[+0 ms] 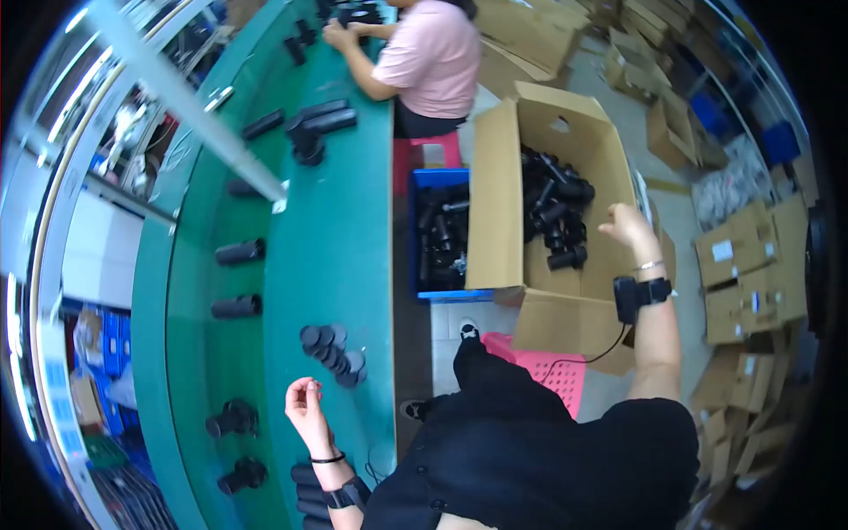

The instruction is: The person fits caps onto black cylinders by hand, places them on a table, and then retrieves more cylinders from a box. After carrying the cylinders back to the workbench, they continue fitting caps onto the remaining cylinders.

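Over the green workbench (331,225), my left hand (307,413) has its fingers curled together; anything small between the fingertips is too unclear to make out. Just beyond it lies a loose cluster of black round discs (336,353). My right hand (631,228) hangs over the right side of an open cardboard box (579,131), fingers bent inward, their tips partly hidden. Inside the box is a pile of black tubular parts (556,208), apart from my right hand. Several black cylinders (309,495) lie beside my left wrist.
Black tubes (238,253) and black fittings (234,418) line the bench's green strip. A blue crate (444,290) of black parts stands between bench and box. A co-worker in pink (433,62) sits at the far end. A pink stool (552,375) is near my legs.
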Motion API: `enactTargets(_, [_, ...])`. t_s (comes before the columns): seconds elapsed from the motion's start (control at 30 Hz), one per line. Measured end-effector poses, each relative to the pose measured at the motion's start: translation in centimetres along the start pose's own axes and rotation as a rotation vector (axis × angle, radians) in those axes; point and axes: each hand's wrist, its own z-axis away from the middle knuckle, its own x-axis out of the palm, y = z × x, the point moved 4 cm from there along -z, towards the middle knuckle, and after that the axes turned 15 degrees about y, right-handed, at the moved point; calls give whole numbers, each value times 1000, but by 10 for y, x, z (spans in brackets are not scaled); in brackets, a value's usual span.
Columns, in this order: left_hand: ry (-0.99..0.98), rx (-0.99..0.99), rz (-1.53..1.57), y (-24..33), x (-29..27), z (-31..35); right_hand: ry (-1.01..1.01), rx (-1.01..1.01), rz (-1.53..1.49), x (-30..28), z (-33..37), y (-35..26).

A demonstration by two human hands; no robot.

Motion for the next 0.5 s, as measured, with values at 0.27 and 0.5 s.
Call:
enactTargets(0.27, [-408, -81, -154, 4, 206, 32, -140, -8, -104, 157, -115, 101])
enactTargets(0.5, [-697, -18, -486, 18, 302, 61, -332, 37, -622, 351, -197, 47])
